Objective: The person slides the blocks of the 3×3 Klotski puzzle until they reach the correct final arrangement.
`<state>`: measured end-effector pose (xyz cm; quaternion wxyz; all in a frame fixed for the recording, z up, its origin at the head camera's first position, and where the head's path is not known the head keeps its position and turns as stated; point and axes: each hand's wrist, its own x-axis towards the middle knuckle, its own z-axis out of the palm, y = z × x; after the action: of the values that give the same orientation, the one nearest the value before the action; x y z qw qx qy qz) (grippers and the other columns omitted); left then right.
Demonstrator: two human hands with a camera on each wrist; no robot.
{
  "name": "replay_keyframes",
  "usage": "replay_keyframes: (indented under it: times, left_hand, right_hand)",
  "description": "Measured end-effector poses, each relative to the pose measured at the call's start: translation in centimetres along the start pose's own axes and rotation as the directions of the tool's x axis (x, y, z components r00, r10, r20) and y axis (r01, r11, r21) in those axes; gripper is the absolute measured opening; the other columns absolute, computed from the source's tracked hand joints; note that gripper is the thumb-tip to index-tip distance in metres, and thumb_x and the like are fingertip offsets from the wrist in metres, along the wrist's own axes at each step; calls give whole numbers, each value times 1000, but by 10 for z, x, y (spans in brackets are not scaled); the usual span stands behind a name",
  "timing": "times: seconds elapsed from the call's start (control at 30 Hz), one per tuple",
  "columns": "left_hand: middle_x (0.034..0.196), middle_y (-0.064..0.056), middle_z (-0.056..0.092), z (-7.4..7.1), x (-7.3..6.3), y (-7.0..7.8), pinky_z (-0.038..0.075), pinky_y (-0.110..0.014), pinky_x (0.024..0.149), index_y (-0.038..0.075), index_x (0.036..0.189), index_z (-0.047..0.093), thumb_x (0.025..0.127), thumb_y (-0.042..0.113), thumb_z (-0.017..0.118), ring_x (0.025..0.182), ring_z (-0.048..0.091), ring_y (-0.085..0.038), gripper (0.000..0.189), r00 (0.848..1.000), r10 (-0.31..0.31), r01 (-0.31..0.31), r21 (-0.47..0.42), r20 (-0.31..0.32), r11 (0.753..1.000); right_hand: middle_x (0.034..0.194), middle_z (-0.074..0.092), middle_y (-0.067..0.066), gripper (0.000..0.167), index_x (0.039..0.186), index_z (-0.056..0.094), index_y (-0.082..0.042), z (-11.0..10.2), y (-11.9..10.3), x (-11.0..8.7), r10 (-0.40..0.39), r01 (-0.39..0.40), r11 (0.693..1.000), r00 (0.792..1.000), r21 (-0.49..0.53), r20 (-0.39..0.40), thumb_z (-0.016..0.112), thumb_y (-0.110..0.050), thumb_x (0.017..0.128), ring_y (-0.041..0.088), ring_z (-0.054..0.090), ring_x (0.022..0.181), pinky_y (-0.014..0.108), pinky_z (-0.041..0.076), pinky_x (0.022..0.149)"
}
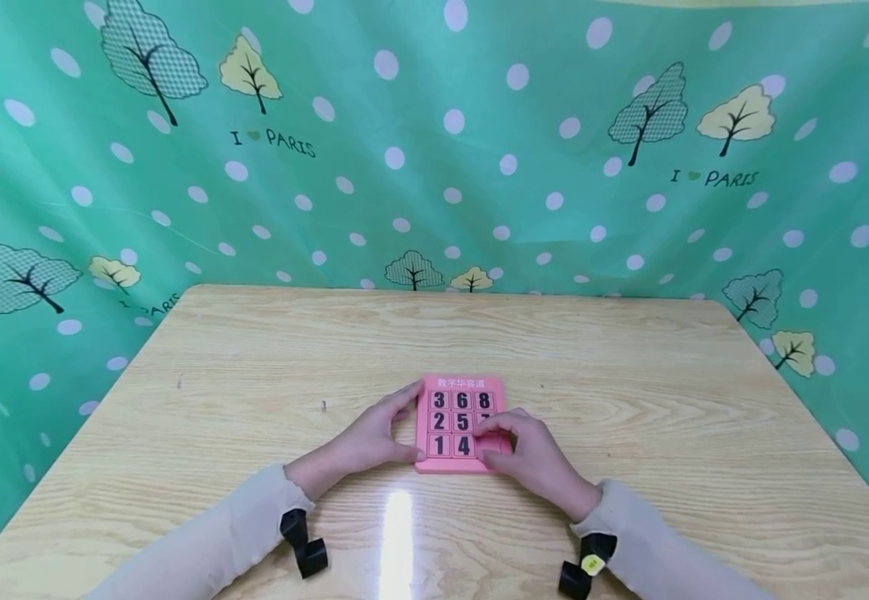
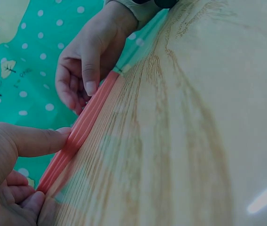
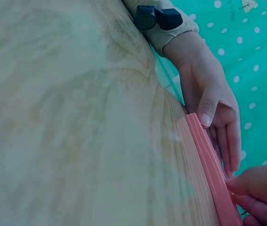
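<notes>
A pink sliding number puzzle (image 1: 460, 466) lies flat on the table, with black digits on its square tiles. Along its left side my left hand (image 1: 370, 433) holds the frame, thumb at the lower left corner and fingertips at the upper left. My right hand (image 1: 535, 454) is over the lower right part; its index fingertip touches by the 7 tile, partly covering it, and the thumb sits lower down. Between them shows a bare pink slot. Both wrist views see the puzzle edge-on, so its tiles are hidden there.
The light wood table (image 1: 292, 350) spreads around the puzzle, with a bright reflection (image 1: 397, 542) near the front. Behind it hangs a green dotted curtain (image 1: 419, 192) printed with trees. Black wrist cameras sit on both sleeves.
</notes>
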<state>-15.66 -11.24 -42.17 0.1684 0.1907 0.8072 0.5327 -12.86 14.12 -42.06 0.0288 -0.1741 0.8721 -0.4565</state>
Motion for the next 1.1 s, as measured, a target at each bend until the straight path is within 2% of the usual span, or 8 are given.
replay_keyframes:
  times: [0.3,0.47,0.67,0.93,1.1]
  left_hand:
    - [154,-13,23,0,0,1,23,-43,114,6,150,21,70,6,79,134,36,-32,98,1000,-7,7,1,-2,1000]
    - [154,-13,22,1,0,1,25,-42,114,5,150,21,70,6,79,134,36,-32,98,1000,-10,10,-3,-2,1000]
    - [154,-13,22,0,0,1,25,-43,114,4,149,21,69,4,79,133,37,-32,99,1000,-4,4,-7,-2,1000]
    - [154,-13,22,0,-1,1,27,-43,113,5,149,22,68,3,79,134,36,-33,99,1000,-10,10,3,-7,1000]
    - [155,-13,21,0,1,-2,26,-42,113,5,149,21,69,3,79,134,35,-33,99,1000,2,-2,-4,0,1000]
  right_hand:
    - [100,64,-1,26,100,71,-14,-4,1,2,-18,17,1000,1000,26,20,76,-10,75,17,55,94,26,50,81]
    - [100,67,-1,26,101,71,-12,-11,2,6,-32,32,999,999,19,-8,74,-6,76,18,56,95,32,50,83]
    - [101,67,-1,27,101,70,-10,-17,6,9,-8,7,1000,999,-19,-47,72,-1,76,18,58,97,38,51,89]
    - [102,68,1,27,103,70,-9,-21,9,13,43,-44,999,998,-2,-54,72,-3,77,21,58,100,42,48,92]
    - [103,69,2,25,102,70,-8,-21,13,14,47,-48,999,997,-9,-56,72,-3,78,22,58,100,42,48,91]
